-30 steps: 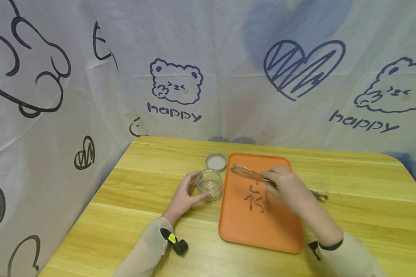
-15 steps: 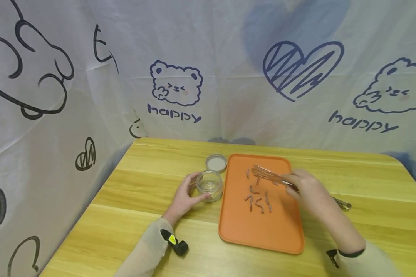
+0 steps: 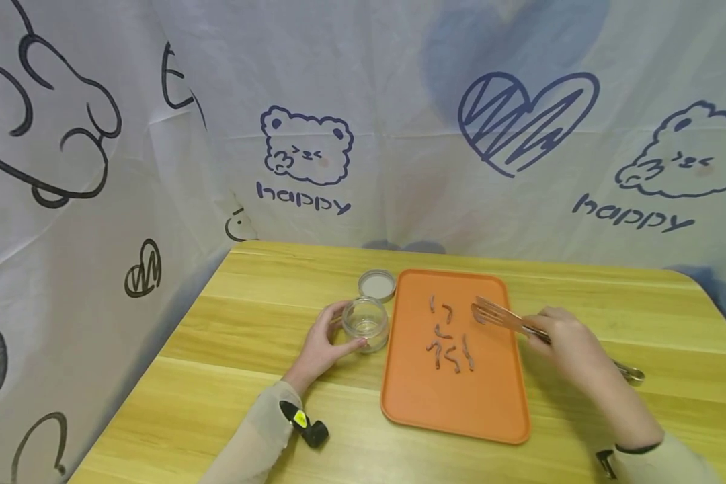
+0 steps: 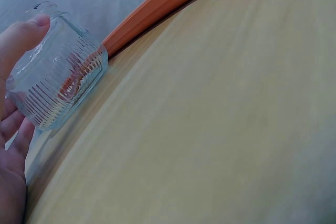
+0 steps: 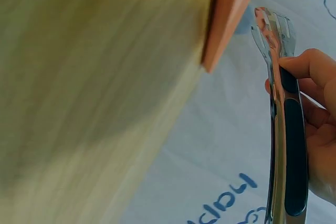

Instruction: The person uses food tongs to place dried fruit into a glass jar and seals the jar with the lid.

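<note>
My left hand point(image 3: 320, 348) holds a small clear glass jar point(image 3: 366, 329) from its left side, thumb in front. Ribbed glass shows on the jar point(image 4: 63, 80) in the left wrist view, and it stands on the table with its mouth uncovered. Metal tongs point(image 3: 503, 316) with dark handle grips are held in my right hand point(image 3: 571, 344), thumb and fingers round the handles. Their slotted tips hover at a brown strip on the upper right of the orange tray point(image 3: 454, 410); whether they touch it I cannot tell. Several other thin, worm-like brown strips point(image 3: 467, 353) lie scattered mid-tray.
Behind the jar lies a round lid point(image 3: 377, 285), close to the tray's left rim. The wooden table point(image 3: 266, 282) meets a white cloth point(image 3: 399, 188) with drawings along its back and left edges.
The right hand has carried the tongs rightward across the tray, from its upper left to its upper right. My left hand and the jar have stayed in place.
</note>
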{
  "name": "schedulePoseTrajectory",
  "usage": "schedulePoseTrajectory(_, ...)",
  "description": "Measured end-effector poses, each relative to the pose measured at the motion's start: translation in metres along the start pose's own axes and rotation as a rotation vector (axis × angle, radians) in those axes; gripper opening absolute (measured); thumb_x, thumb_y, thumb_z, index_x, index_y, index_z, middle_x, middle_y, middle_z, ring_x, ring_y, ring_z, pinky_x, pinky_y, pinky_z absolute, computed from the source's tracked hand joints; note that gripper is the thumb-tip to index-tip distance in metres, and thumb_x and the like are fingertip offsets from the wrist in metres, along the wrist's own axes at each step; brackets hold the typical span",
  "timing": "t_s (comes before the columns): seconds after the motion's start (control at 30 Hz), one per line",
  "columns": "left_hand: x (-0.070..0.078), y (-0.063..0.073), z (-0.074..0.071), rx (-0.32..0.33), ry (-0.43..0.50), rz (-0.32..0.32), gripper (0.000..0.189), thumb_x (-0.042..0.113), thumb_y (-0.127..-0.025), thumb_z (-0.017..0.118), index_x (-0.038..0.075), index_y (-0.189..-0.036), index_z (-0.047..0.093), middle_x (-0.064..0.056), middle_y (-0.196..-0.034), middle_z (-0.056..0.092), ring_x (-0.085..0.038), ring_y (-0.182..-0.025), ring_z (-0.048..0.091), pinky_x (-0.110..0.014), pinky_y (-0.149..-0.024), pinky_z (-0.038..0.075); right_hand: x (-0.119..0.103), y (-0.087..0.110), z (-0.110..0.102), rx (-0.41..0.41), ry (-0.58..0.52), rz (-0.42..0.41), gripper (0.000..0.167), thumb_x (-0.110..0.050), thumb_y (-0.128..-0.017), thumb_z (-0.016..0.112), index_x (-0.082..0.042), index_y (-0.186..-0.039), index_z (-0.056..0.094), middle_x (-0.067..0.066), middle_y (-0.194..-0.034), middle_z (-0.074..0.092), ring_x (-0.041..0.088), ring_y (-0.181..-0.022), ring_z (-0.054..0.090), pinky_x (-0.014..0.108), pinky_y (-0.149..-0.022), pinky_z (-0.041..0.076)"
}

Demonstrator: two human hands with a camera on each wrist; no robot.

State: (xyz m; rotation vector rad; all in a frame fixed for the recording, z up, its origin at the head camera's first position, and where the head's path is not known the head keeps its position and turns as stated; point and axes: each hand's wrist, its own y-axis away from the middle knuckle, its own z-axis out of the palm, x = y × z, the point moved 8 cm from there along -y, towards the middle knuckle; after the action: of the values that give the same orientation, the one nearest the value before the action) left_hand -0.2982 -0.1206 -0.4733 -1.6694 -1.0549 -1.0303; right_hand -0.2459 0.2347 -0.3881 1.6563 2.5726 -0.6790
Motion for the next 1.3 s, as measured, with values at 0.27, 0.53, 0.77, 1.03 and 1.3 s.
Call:
schedulePoseTrajectory(0.27, 0.014, 0.002, 0.0, -0.018, -0.003, -0.013, 0.073, 0.005, -0.077, 0.08, -0.001, -0.138, 0.041, -0.019, -0.138, 0.043, -0.038, -0.128, 0.042, -0.041, -0.108, 0.036, 0.01, 0.004, 0.011, -0.074, 0.008, 0.044, 0.023, -0.001, -0.076, 0.077, 0.005, -0.097, 0.07, 0.008, -0.08, 0.059, 0.024, -0.07, 0.057, 0.04, -0.059, 0.054)
schedulePoseTrajectory(0.53, -0.01, -0.001, -0.001, 0.004, -0.013, -0.004, 0.074, 0.011, -0.075, 0.082, 0.01, -0.138, 0.043, -0.01, -0.138, 0.044, -0.028, -0.127, 0.045, -0.036, -0.107, 0.037, 0.012, 0.007, 0.015, -0.073, -0.01, 0.034, 0.021, -0.001, -0.076, 0.076, 0.004, -0.096, 0.07, 0.007, -0.079, 0.059, 0.024, -0.07, 0.058, 0.039, -0.057, 0.054)
schedulePoseTrajectory(0.77, -0.009, 0.0, -0.001, 0.02, -0.031, 0.006, 0.073, 0.016, -0.075, 0.083, 0.014, -0.137, 0.045, -0.005, -0.137, 0.047, -0.024, -0.125, 0.047, -0.034, -0.106, 0.039, 0.012, 0.009, 0.015, -0.06, -0.011, 0.026, 0.019, 0.001, -0.076, 0.075, 0.003, -0.095, 0.071, 0.005, -0.077, 0.059, 0.022, -0.068, 0.057, 0.036, -0.054, 0.052)
schedulePoseTrajectory(1.03, -0.009, 0.001, -0.002, 0.024, -0.039, -0.003, 0.073, 0.017, -0.075, 0.083, 0.014, -0.137, 0.046, -0.005, -0.136, 0.047, -0.025, -0.124, 0.048, -0.034, -0.106, 0.039, 0.011, 0.009, 0.016, -0.057, -0.016, 0.024, 0.018, 0.002, -0.077, 0.074, 0.003, -0.094, 0.071, 0.004, -0.077, 0.058, 0.018, -0.066, 0.054, 0.032, -0.051, 0.049)
schedulePoseTrajectory(1.3, -0.007, 0.001, -0.002, 0.019, -0.04, 0.005, 0.074, 0.017, -0.075, 0.083, 0.011, -0.138, 0.045, -0.008, -0.136, 0.047, -0.027, -0.124, 0.047, -0.038, -0.107, 0.039, 0.01, 0.007, 0.014, -0.059, -0.017, 0.026, 0.018, 0.001, -0.078, 0.073, 0.004, -0.096, 0.071, 0.005, -0.077, 0.058, 0.017, -0.066, 0.054, 0.03, -0.05, 0.049)
